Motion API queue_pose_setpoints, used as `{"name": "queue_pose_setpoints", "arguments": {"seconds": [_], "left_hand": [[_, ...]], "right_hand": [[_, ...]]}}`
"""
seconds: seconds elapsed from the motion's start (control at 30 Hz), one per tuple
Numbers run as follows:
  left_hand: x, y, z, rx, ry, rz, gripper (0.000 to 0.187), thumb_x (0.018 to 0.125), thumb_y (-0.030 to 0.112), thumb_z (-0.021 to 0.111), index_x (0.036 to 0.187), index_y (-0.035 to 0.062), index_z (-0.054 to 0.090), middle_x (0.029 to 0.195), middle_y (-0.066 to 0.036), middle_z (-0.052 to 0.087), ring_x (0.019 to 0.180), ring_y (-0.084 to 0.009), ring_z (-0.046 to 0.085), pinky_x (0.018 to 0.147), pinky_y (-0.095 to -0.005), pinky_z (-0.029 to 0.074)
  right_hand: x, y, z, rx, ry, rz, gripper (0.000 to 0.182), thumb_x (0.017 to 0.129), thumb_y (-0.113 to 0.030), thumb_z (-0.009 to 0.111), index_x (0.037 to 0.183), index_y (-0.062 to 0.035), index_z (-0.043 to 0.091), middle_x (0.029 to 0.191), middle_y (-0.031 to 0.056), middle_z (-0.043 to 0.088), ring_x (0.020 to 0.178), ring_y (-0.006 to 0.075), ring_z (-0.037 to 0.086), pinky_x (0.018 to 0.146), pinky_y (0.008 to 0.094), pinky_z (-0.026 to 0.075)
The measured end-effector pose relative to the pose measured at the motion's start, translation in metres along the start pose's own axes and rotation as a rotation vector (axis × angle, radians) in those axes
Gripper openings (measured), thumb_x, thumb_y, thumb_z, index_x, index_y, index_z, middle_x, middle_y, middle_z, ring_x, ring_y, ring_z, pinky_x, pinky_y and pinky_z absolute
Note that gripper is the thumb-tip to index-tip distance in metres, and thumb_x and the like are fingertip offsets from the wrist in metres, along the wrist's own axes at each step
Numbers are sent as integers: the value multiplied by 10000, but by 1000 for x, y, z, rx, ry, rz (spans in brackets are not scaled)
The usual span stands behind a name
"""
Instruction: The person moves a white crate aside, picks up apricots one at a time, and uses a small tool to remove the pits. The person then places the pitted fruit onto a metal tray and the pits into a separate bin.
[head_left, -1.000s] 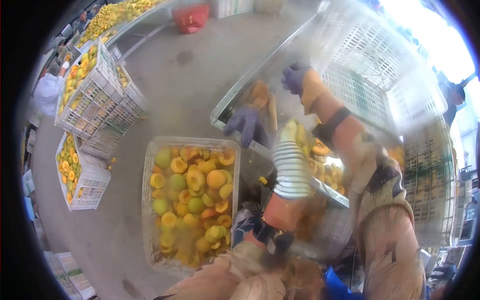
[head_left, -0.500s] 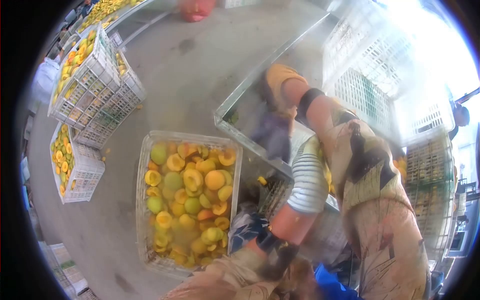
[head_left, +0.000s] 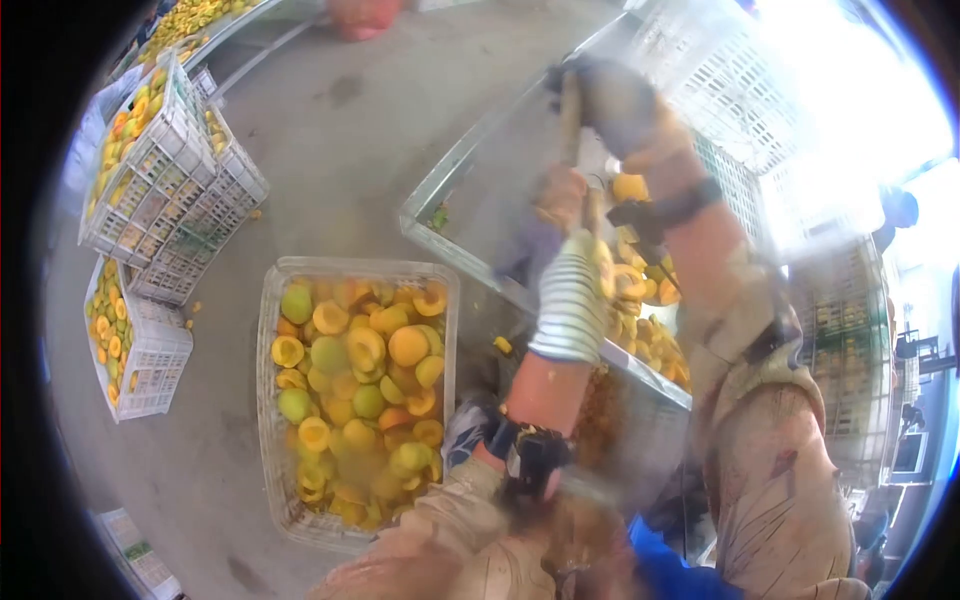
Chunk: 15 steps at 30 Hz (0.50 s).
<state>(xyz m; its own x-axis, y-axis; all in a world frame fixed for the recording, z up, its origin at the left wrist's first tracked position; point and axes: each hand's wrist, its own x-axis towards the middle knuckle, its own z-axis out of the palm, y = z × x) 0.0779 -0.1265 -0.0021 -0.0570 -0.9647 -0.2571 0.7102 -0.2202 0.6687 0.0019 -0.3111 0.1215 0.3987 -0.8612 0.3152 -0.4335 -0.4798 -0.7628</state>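
Note:
My right hand (head_left: 618,105), in a dark and tan glove and smeared by motion, is over the far part of a metal-edged tray (head_left: 480,262). Its fingers look curled at the top of a tan stick-shaped thing (head_left: 570,125), whose kind I cannot tell. Just below is my left hand (head_left: 560,200), gloved with a striped white cuff; it overlaps the stick's lower end, and its fingers are blurred. Halved yellow peaches (head_left: 630,285) lie in the tray beside and under my wrists.
Left of the tray, a white plastic crate (head_left: 268,400) full of halved peaches stands on the concrete floor. Stacked crates (head_left: 160,200) of fruit are at the far left. More white crates (head_left: 840,340) stand at the right, and a red bag (head_left: 365,18) lies at the back.
My right hand has moved up and away over the tray, and my left hand has shifted left and up. Peach halves in the tray have come into view.

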Motion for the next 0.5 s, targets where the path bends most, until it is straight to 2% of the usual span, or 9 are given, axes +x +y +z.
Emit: {"name": "queue_pose_setpoints", "arguments": {"seconds": [0.03, 0.07, 0.13, 0.17, 0.2, 0.27, 0.3, 0.43, 0.5], "left_hand": [[28, -5, -21, 430, 3, 10, 202, 861, 127, 650, 1013, 51, 541, 881, -37, 552, 758, -133, 520, 778, -269, 488], [43, -7, -33, 859, 2, 28, 143, 880, 185, 642, 933, 84, 557, 837, -18, 553, 700, -120, 511, 765, -290, 500], [-6, 57, 7, -208, 327, -50, 215, 926, 282, 611, 1037, 102, 576, 1015, -47, 600, 861, -139, 597, 746, -343, 492], [-4, 62, 6, -360, 391, -91, 233, 929, 274, 607, 1092, 113, 562, 1111, -34, 572, 940, -137, 574, 803, -339, 475], [-7, 63, 2, -356, 379, -99, 233, 929, 274, 607, 1092, 113, 562, 1111, -34, 572, 940, -137, 574, 803, -339, 475], [-7, 61, -4, -319, 314, -37, 262, 930, 276, 601, 1116, 93, 578, 1038, -42, 594, 882, -155, 586, 796, -344, 485], [-8, 60, -10, -287, 234, 11, 230, 915, 284, 605, 1070, 116, 594, 960, -36, 594, 789, -166, 582, 769, -366, 505], [-32, 93, 14, -192, 64, 3, 304, 870, 318, 642, 1059, 80, 616, 910, -61, 617, 710, -176, 603, 624, -349, 535], [-34, 98, 11, -150, 18, 42, 340, 856, 331, 658, 1051, 55, 616, 899, -66, 623, 709, -172, 610, 594, -336, 540]], "right_hand": [[-15, -8, -15, -3, 5, 6, 248, 914, -155, 601, 1095, 9, 650, 1052, 138, 671, 944, 212, 666, 855, 319, 545], [-28, -15, -32, -26, 5, -257, 219, 902, -152, 610, 1049, 0, 666, 1022, 111, 679, 933, 194, 666, 822, 321, 550], [-47, -40, -44, -61, 14, -516, 193, 889, -150, 619, 1004, -9, 683, 993, 85, 688, 921, 177, 667, 790, 324, 555], [-54, -58, -42, -621, -240, -228, 163, 866, -128, 626, 969, -24, 698, 948, 93, 697, 888, 187, 675, 761, 328, 554], [-59, -70, -41, -1160, -491, 102, 138, 843, -106, 634, 935, -39, 712, 903, 100, 706, 856, 197, 683, 732, 332, 553], [-76, 3, -21, -647, -337, 367, 137, 800, -88, 642, 904, -63, 727, 844, 146, 703, 797, 255, 687, 704, 336, 542], [-84, 22, -4, -963, -442, 360, 145, 790, -84, 639, 904, -71, 728, 844, 173, 691, 767, 316, 671, 703, 346, 537], [-101, 20, 27, -692, -246, 6, 140, 801, -83, 631, 901, -68, 727, 868, 158, 693, 775, 316, 671, 699, 354, 534], [-98, -2, 14, -926, -327, -240, 149, 841, -92, 628, 960, -22, 683, 880, 115, 710, 735, 242, 678, 680, 327, 533]]}}
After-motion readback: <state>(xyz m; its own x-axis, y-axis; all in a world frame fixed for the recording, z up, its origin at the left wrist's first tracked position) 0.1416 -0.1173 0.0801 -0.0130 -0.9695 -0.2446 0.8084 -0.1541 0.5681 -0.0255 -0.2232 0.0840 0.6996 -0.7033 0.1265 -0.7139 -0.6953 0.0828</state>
